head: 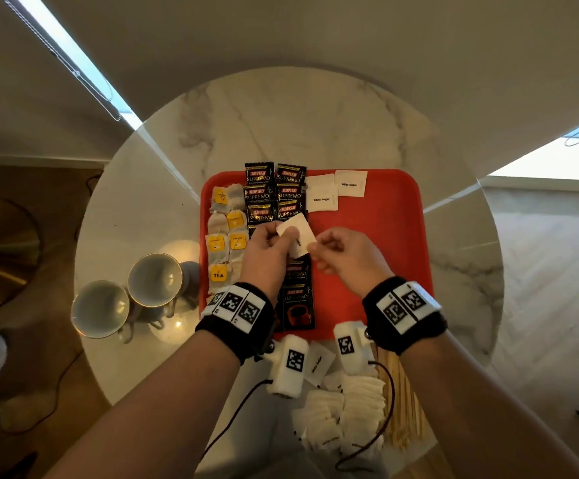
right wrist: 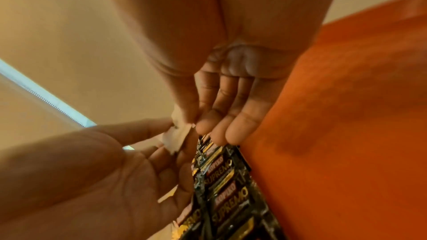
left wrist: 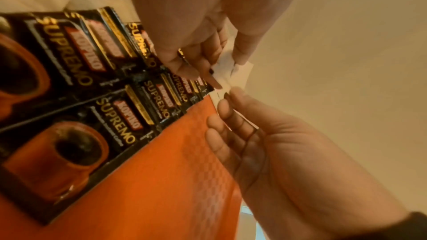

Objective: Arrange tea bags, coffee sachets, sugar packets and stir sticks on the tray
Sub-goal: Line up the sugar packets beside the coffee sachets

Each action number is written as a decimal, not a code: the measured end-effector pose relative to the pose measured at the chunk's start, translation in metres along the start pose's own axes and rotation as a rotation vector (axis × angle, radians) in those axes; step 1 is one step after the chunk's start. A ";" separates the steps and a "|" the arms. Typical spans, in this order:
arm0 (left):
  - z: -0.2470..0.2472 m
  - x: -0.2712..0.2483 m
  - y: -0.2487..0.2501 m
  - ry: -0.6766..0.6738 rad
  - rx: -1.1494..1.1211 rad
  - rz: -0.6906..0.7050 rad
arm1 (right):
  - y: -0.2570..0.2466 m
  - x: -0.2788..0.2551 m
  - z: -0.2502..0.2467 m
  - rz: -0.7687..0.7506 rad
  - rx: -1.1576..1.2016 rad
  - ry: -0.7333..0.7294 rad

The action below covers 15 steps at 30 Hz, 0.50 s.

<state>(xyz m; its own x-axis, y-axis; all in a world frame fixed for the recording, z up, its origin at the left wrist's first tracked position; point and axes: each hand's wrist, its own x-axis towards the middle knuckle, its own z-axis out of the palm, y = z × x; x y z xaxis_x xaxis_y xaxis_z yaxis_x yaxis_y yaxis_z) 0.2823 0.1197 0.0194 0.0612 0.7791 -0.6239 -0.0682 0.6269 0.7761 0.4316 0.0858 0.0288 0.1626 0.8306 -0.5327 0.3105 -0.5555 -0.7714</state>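
A red tray (head: 384, 236) lies on the round marble table. Tea bags (head: 227, 236) with yellow tags fill its left side. Black coffee sachets (head: 274, 195) run in two columns beside them. Two white sugar packets (head: 336, 190) lie at the far middle. Above the tray's centre my left hand (head: 283, 236) and right hand (head: 315, 250) both pinch a white sugar packet (head: 298, 233) between thumb and fingers. The left wrist view shows the packet (left wrist: 240, 72) between both hands over the sachets (left wrist: 115, 72). In the right wrist view my right hand (right wrist: 195, 121) pinches the packet (right wrist: 177, 134).
A heap of sugar packets (head: 346, 413) and a bundle of wooden stir sticks (head: 405, 409) lie at the table's near edge, partly under my wrists. Two cups (head: 155, 280) stand left of the tray. The tray's right half is bare red.
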 end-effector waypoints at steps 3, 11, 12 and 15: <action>0.008 0.000 -0.003 -0.049 0.120 0.046 | 0.002 -0.001 -0.005 0.057 0.159 0.123; 0.027 -0.003 -0.006 -0.169 0.130 0.011 | 0.012 0.009 -0.037 0.045 0.124 0.236; 0.028 -0.002 -0.007 -0.174 0.146 0.022 | 0.012 0.014 -0.043 0.050 0.077 0.288; 0.026 -0.002 -0.008 -0.187 0.179 0.043 | 0.010 0.035 -0.062 0.096 -0.018 0.401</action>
<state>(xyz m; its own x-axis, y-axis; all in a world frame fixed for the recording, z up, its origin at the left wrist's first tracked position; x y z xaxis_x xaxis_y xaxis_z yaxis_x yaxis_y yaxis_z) 0.3090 0.1134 0.0168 0.2459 0.7800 -0.5755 0.1020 0.5696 0.8156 0.4987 0.1122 0.0243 0.5426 0.7269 -0.4209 0.2917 -0.6330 -0.7171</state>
